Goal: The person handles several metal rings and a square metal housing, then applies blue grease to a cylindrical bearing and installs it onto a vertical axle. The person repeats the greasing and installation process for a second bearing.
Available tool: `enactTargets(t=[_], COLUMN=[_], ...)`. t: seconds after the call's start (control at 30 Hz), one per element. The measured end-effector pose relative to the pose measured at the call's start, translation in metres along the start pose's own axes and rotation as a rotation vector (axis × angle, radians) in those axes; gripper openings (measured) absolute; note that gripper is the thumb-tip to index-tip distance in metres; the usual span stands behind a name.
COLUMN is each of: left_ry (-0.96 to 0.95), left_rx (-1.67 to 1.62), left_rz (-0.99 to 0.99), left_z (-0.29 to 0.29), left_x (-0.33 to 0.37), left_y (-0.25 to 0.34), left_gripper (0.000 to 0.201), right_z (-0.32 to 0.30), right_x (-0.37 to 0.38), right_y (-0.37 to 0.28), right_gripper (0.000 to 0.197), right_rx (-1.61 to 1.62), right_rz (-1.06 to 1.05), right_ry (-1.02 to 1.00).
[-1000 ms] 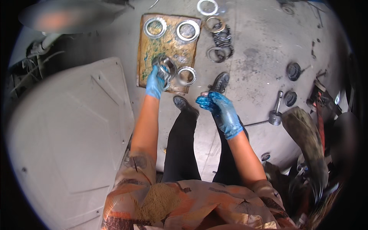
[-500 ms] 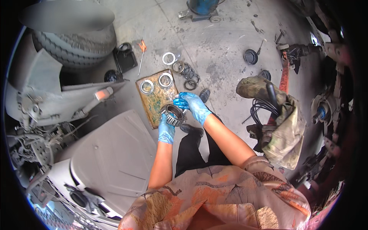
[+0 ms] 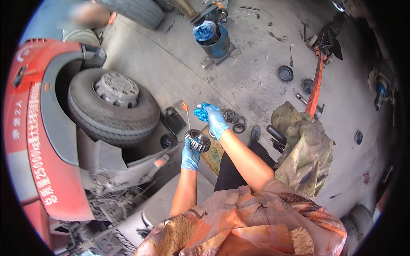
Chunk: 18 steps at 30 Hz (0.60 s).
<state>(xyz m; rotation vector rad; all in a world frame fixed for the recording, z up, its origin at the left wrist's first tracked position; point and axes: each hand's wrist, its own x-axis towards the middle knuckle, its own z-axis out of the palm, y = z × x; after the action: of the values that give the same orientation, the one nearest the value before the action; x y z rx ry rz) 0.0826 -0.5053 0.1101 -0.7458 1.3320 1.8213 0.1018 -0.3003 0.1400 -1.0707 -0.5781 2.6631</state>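
My left hand, in a light blue glove, grips a tapered roller bearing by its lower left side. The bearing is tilted, with its dark rollers and open bore showing. My right hand, gloved too, hovers beyond the bearing, apart from it. Its fingers point left, loosely bent, and carry dark blue smears; I see nothing held in them. Farther off stands a blue bucket with a shiny blue mass inside, probably grease. Below my right forearm, a stained board is mostly hidden.
Dark rings lie beyond my right wrist. A large wheel and a red vehicle body fill the left; a partly blurred person is behind. To the right are a camouflage cloth, an orange strap and round caps.
My view has swung, bringing the bucket's contents and the red vehicle into sight. The right hand has moved away from the bearing; the left still holds it.
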Motion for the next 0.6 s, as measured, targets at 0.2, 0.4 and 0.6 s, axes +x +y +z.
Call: enactTargets(t=[0.2,0.4,0.6], left_ry=[-0.21,-0.297,-0.27], left_rx=[0.245,0.517,1.081], left_rz=[-0.016,0.03,0.253], left_z=[0.128,0.256,0.345], left_x=[0.034,0.127,0.291], left_y=[0.089,0.138,0.131], left_gripper=[0.038,0.029,0.03], right_z=[0.012,-0.02,-0.064], right_x=[0.014,0.02,0.024], right_y=[-0.094,-0.161,-0.173], right_gripper=[0.023,0.023,0.028], right_rx=[0.308,0.301,0.294], right_rz=[-0.269,-0.505,-0.563], right_ry=[0.004,0.088,0.343])
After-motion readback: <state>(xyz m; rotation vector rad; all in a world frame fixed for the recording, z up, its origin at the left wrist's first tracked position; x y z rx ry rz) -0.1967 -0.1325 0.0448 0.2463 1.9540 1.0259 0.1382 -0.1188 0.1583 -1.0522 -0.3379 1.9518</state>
